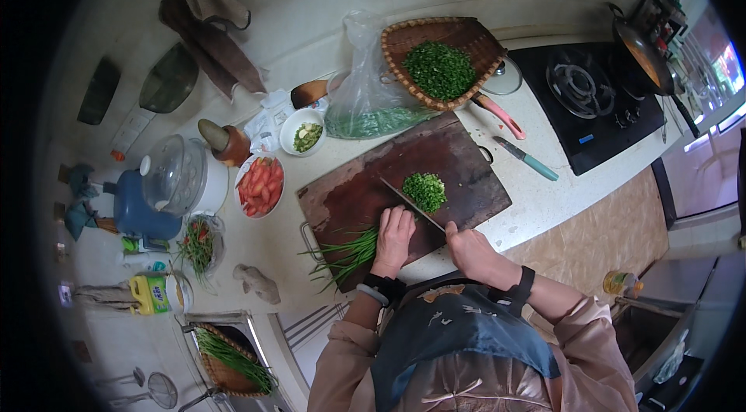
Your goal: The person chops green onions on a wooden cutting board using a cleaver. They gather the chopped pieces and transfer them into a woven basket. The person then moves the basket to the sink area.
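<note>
My left hand (394,237) presses a bunch of long green stalks, like chives or scallions (349,256), onto the dark wooden cutting board (355,190). The loose tips fan out past the board's left edge. In my right hand (469,249) is the handle of a kitchen knife (415,205); its blade runs up and left across the board, close beside my left fingertips. Against the far side of the blade sits a small pile of chopped greens (425,192). The cut ends of the bunch are hidden by my left hand and the blade.
Behind the board are a woven basket (393,42) of chopped greens, a plastic bag (373,121) of greens and a white bowl (285,135). Sliced red vegetables (260,186) stand left. A teal-handled knife (527,159) lies right, before the gas stove (606,138). A sink (256,324) is lower left.
</note>
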`<action>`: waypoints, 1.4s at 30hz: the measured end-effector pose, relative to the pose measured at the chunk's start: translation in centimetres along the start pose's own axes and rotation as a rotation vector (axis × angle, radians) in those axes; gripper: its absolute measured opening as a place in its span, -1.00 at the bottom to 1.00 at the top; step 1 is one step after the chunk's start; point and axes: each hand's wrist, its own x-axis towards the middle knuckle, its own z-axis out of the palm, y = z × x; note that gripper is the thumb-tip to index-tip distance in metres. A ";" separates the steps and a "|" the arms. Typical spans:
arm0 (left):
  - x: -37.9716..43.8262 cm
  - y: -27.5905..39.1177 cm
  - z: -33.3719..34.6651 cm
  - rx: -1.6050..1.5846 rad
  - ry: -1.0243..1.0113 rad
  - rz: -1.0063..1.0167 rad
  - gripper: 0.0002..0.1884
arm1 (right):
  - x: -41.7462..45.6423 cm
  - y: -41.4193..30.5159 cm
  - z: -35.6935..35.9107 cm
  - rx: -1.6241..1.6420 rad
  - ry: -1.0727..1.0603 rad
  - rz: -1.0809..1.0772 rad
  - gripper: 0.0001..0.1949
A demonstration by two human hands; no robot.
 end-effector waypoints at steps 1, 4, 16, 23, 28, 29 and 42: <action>-0.1 0.0 0.1 -0.003 0.010 -0.002 -0.85 | 0.3 0.0 0.5 0.017 0.027 0.017 -0.82; -0.1 -0.1 0.3 -0.019 0.038 -0.012 -0.84 | 0.6 -0.2 0.2 0.044 0.077 0.093 -0.82; 0.7 1.4 -2.2 0.038 -0.007 0.016 -0.75 | 0.8 0.7 0.4 0.093 0.004 0.086 -0.83; -0.3 0.5 -0.8 -0.027 -0.014 -0.035 -0.76 | -0.3 1.8 0.4 0.136 0.080 0.117 -0.80; -0.3 0.6 -0.6 -0.037 0.060 -0.037 -0.81 | -0.3 1.4 0.2 0.096 0.064 0.130 -0.81; -0.4 0.3 -0.4 -0.029 0.039 -0.013 -0.82 | -0.3 1.3 0.1 0.086 0.064 0.132 -0.81; -0.5 -0.1 0.2 0.017 -0.012 -0.015 -0.86 | -0.7 0.1 0.1 -0.030 0.014 -0.041 -0.84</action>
